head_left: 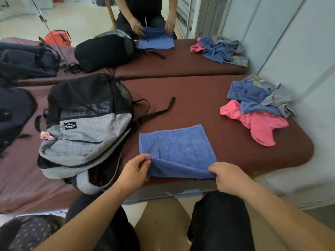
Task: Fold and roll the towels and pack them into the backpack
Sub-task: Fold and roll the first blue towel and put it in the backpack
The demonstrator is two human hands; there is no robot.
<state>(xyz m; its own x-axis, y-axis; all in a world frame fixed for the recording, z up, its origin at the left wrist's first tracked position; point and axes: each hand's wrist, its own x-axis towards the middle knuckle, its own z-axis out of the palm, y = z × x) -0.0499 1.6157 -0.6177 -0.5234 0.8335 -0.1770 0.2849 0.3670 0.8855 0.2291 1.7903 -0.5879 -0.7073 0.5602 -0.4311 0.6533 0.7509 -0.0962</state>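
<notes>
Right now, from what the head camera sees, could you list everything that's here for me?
blue towel: one, blue, spread on the table's near edge.
backpack: one, black and grey, lying left of the blue towel.
strap: one, black, trailing from the backpack across the table.
pile of towels: one heap, blue, pink, grey and patterned, at the table's far right corner.
padded table: one, dark red, under everything.
mirror: at least one, behind the table, repeating the scene.
left hand: one, fingers pinching the blue towel's near left corner.
right hand: one, fingers pinching its near right corner.
</notes>
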